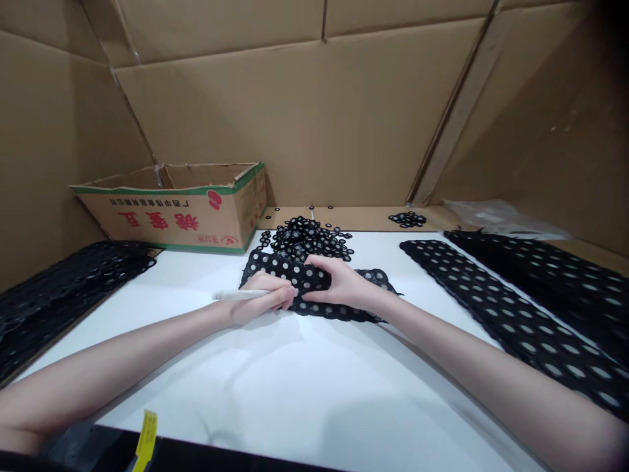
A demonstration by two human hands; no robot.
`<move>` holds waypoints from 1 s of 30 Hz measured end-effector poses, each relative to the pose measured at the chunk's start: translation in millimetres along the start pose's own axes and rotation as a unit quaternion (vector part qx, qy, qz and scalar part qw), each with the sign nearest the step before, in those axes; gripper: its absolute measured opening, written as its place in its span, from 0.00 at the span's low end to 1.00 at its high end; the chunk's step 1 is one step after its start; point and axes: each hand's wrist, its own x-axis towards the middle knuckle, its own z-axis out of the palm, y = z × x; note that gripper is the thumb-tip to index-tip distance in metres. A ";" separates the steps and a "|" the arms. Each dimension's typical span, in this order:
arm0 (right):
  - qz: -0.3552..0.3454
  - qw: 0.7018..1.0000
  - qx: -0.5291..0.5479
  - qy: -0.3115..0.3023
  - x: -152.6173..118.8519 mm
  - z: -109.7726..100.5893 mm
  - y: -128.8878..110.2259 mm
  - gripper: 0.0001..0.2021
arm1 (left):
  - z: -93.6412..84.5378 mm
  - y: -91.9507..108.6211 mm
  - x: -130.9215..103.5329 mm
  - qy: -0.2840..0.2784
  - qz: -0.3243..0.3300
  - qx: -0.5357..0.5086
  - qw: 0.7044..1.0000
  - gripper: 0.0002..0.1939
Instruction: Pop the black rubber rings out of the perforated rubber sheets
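"Where is the strip from where you sit?"

"I see the black openwork strip [291, 271] flat on the white tabletop [295, 387], in the middle, just short of the heaped black rings [309, 239]."

"And the hands?"

"The left hand [256, 308] is closed around a white pen-shaped tool [240, 295], its fingertips down at the strip. The right hand [346, 285] has thumb and forefinger spread apart over the strip; I can't tell how hard it presses."

"How would it handle?"

"I judge it light and limp, likely to pucker or slide on that smooth top. The narrow webs between the round spots could stretch or tear if pulled."

"Where would I take hold?"

"I'd spread flat fingers near the working spot, and lift by the long edges. The tool looks light and rigid; I'd pinch it low, near the tip."
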 end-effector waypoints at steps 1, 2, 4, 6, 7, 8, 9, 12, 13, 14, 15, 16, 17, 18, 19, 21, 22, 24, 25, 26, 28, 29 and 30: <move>-0.001 1.000 0.002 0.002 0.0 0.1 0.4 0.15 | 0.1 0.0 0.6 -0.004 0.002 0.005 1.000 0.25; -0.002 1.000 0.003 0.004 0.0 0.2 0.7 0.15 | 0.3 -0.2 1.0 -0.008 0.005 0.009 1.000 0.25; -0.004 1.000 0.003 0.005 0.2 0.3 0.8 0.15 | 0.5 -0.5 1.5 -0.012 0.013 0.019 1.000 0.24; -0.006 1.000 -0.002 0.004 0.5 0.5 0.6 0.15 | -0.1 -0.6 2.2 -0.017 0.023 0.027 0.999 0.24; -0.006 1.000 -0.007 0.003 0.7 0.6 0.4 0.15 | -0.9 -0.4 2.7 -0.025 0.026 0.031 0.999 0.24; -0.007 1.000 -0.011 0.003 0.8 0.8 0.3 0.15 | -2.0 0.0 3.5 -0.036 0.026 0.032 0.999 0.24; -0.007 1.000 -0.015 0.004 0.8 1.0 0.2 0.15 | -3.4 0.5 4.3 -0.047 0.025 0.031 0.998 0.24; -0.007 1.000 -0.022 0.006 0.6 1.8 0.3 0.16 | -7.4 1.6 6.6 -0.071 0.019 0.026 0.997 0.23; -0.007 1.000 -0.021 0.007 0.5 2.0 0.5 0.16 | -8.2 1.5 7.1 -0.072 0.020 0.024 0.997 0.23; -0.008 1.000 -0.020 0.008 0.4 2.1 0.7 0.17 | -8.7 1.2 7.4 -0.074 0.021 0.023 0.997 0.23; -0.008 1.000 -0.020 0.009 0.2 2.2 0.9 0.17 | -9.0 0.8 7.5 -0.075 0.022 0.022 0.997 0.23; -0.009 1.000 -0.021 0.010 0.2 2.3 1.1 0.17 | -9.0 0.3 7.4 -0.075 0.022 0.023 0.997 0.23; -0.009 1.000 -0.023 0.012 0.1 2.3 1.2 0.17 | -9.0 0.0 7.3 -0.073 0.022 0.026 0.997 0.23; -0.009 1.000 -0.025 0.012 0.2 2.2 1.1 0.17 | -8.9 -0.1 7.1 -0.073 0.023 0.031 0.997 0.23; -0.010 1.000 -0.027 0.012 0.3 2.1 0.8 0.17 | -9.0 -0.1 7.1 -0.073 0.024 0.036 0.996 0.23; -0.014 1.000 -0.027 0.007 0.7 1.6 -0.2 0.16 | -9.2 0.2 7.3 -0.077 0.030 0.044 0.996 0.24; -0.015 1.000 -0.025 0.003 0.9 1.3 -0.9 0.15 | -9.3 0.3 7.5 -0.079 0.033 0.047 0.995 0.24; -0.018 1.000 -0.020 -0.001 1.3 0.7 -2.3 0.15 | -9.5 0.2 8.2 -0.088 0.035 0.051 0.994 0.24; -0.018 1.000 -0.019 -0.001 1.4 0.5 -2.8 0.15 | -9.4 0.0 8.5 -0.093 0.036 0.055 0.993 0.24; -0.019 1.000 -0.018 -0.001 1.5 0.3 -3.1 0.14 | -9.1 -0.2 8.8 -0.100 0.036 0.060 0.993 0.24; -0.016 1.000 -0.019 -0.001 1.6 0.3 -3.2 0.14 | -8.4 -0.8 8.9 -0.111 0.034 0.069 0.991 0.24; -0.013 1.000 -0.020 -0.002 1.5 0.4 -3.1 0.14 | -8.0 -1.1 8.8 -0.114 0.034 0.073 0.990 0.24; -0.010 1.000 -0.021 -0.004 1.4 0.6 -2.8 0.14 | -7.5 -1.6 8.5 -0.113 0.033 0.075 0.990 0.24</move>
